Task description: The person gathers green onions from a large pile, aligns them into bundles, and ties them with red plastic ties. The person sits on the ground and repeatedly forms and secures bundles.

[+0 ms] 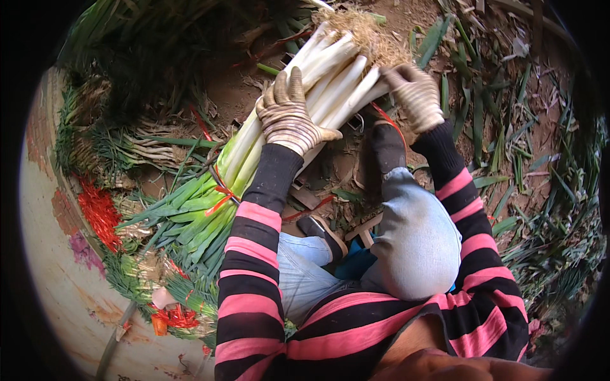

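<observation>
A large bundle of leeks or Welsh onions (333, 90) lies slantwise before me, white stalks and tan roots (376, 38) at the top, green leaves (190, 214) at the lower left. A red tie (224, 193) circles the leafy part. My left hand (288, 114), in a striped knit glove, lies flat across the white stalks with the thumb spread. My right hand (414, 93), gloved alike, has its fingers bent at the root end of the outermost stalk; its fingertips are partly hidden. Below it hangs a loose red strip (388, 119).
Smaller tied bundles (152, 147) and heaps of red ties (97, 212) lie along the left, beside a pale wall (52, 266). Leaf scraps (481, 114) cover the soil on the right. My shoe (388, 147) and bent knee (421, 238) are close below the bundle.
</observation>
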The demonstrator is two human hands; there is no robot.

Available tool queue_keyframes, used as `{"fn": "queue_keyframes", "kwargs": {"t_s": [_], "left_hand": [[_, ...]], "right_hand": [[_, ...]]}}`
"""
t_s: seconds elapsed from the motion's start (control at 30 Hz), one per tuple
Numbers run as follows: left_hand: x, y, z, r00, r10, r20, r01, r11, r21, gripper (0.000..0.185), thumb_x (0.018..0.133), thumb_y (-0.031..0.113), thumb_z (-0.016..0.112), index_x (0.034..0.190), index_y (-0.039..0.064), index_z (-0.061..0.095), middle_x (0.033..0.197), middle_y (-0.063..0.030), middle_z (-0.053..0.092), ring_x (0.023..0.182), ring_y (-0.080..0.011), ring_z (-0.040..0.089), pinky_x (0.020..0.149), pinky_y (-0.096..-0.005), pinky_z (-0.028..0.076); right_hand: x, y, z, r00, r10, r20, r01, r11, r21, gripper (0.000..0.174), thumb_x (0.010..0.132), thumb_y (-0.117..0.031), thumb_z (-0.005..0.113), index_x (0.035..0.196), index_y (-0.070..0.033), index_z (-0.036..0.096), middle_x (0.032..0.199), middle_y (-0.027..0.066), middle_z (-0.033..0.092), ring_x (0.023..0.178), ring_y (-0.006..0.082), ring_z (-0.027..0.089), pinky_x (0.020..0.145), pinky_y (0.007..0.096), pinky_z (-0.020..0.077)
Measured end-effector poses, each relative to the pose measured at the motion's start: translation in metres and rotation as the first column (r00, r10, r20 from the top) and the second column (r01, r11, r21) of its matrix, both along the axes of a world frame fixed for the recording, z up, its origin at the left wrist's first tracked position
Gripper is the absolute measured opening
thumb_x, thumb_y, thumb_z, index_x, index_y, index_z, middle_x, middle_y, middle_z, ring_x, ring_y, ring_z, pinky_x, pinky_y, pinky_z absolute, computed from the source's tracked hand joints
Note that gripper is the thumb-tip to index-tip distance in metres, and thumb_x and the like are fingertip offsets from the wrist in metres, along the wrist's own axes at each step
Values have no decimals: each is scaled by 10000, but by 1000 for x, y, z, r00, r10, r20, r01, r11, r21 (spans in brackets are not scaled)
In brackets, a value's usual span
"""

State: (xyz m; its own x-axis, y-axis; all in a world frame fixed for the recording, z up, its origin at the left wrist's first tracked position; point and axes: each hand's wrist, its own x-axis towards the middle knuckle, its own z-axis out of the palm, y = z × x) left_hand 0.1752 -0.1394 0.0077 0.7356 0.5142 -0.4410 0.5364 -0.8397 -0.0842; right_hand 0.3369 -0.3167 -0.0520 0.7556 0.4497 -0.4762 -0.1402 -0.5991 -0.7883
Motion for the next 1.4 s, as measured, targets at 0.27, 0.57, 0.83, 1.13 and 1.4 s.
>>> {"fn": "queue_keyframes", "kwargs": {"t_s": [0.27, 0.57, 0.83, 1.13, 1.4], "left_hand": [[-10, 2, -11, 982, -62, 179, 61, 998, 9, 1558, 398, 755, 839, 1585, 69, 99, 1599, -229, 173, 1472, -384, 157, 1176, -565, 94], [-16, -4, -11, 976, -90, 196, 84, 996, 39, 1596, 394, 766, 833, 1580, 23, 67, 1611, -285, 90, 1505, -424, 59, 1180, -605, 23], [-10, -8, -6, 982, -76, 175, 73, 997, 21, 1485, 450, 722, 842, 1570, 37, 149, 1599, -264, 143, 1489, -404, 108, 1180, -585, 59], [-10, -7, -11, 993, -55, 102, 62, 996, -64, 1347, 512, 639, 847, 1571, 106, 208, 1572, -184, 245, 1455, -333, 194, 1158, -554, 146], [-14, -4, -20, 967, -80, 243, 103, 991, -80, 1298, 502, 636, 860, 1530, 97, 281, 1530, -179, 281, 1401, -337, 249, 1129, -556, 175]], "right_hand": [[41, 50, 12, 806, 416, 421, -480, 875, 56, 564, 814, -201, 825, 1294, -14, 596, 1118, 116, 646, 1058, 228, 644, 922, 320, 531], [40, 53, -21, 959, 267, 98, -285, 906, 314, 773, 702, -337, 911, 1319, -5, 587, 1019, 105, 668, 924, 184, 648, 857, 312, 542], [27, 52, -10, 995, 95, -17, -78, 891, 447, 609, 766, -306, 874, 1208, 34, 629, 1014, 125, 696, 926, 182, 658, 829, 316, 548], [10, 58, -11, 631, 121, 767, -279, 957, 78, 462, 944, -260, 605, 1359, -76, 522, 1342, 166, 528, 1299, 361, 456, 1087, 487, 378], [15, 100, -6, 397, 430, 811, -520, 833, -187, 597, 986, -482, 529, 1456, -117, 473, 1543, 118, 420, 1454, 335, 324, 1198, 476, 235]]}}
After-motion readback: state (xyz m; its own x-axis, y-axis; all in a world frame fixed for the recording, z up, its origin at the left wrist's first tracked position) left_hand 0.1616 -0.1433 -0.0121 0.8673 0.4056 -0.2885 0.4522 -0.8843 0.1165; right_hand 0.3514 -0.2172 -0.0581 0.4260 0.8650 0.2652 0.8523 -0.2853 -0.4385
